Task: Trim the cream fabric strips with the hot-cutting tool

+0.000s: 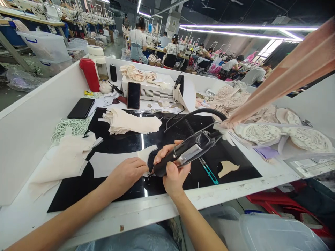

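A black corded hand tool [163, 165] with a silver lever and a narrow metal tip is wrapped in my right hand [175, 177]. Its tip points down and left, close to the edge of a cream fabric piece [107, 164]. That piece lies flat on a glossy black mat [78, 193]. My left hand [132, 170] is closed over the fabric's right end, fingertips pressed together beside the tip. The exact contact between tip and cloth is hidden. Teal-handled thread snips [209, 171] and a small tan cutout [227, 168] lie right of my right hand.
A cream fabric stack [131, 122] sits behind; another pile [66, 158] lies left. Phones [81, 108], a red bottle [89, 75] and a white box [157, 93] stand farther back. Lace bra cups [261, 133] and hanging peach cloth [277, 80] occupy the right. People work beyond.
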Available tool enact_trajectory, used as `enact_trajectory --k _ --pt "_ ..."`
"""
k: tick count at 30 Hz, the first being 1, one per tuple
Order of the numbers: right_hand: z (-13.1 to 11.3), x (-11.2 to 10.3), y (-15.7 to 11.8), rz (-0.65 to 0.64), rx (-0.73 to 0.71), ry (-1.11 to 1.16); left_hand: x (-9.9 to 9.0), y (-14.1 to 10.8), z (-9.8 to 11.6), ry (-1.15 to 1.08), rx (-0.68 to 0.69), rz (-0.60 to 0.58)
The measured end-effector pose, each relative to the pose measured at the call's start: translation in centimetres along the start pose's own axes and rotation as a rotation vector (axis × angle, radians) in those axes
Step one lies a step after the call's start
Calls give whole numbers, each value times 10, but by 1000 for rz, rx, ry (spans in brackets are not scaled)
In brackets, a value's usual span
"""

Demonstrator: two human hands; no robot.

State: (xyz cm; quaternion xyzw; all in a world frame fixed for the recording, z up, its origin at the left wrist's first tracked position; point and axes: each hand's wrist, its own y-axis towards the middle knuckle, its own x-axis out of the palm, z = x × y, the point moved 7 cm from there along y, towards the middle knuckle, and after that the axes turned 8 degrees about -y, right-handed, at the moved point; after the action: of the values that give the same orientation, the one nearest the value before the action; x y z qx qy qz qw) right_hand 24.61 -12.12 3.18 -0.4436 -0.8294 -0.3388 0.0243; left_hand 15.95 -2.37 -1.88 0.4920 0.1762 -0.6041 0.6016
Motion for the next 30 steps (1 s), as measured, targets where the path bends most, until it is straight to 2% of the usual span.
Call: enact_trajectory --k 12,30 --pt "0 0 1 1 -4 -29 -9 -11 2 20 77 19" --pt "1 -2 1 19 12 -85 -7 -14 0 -48 111 17"
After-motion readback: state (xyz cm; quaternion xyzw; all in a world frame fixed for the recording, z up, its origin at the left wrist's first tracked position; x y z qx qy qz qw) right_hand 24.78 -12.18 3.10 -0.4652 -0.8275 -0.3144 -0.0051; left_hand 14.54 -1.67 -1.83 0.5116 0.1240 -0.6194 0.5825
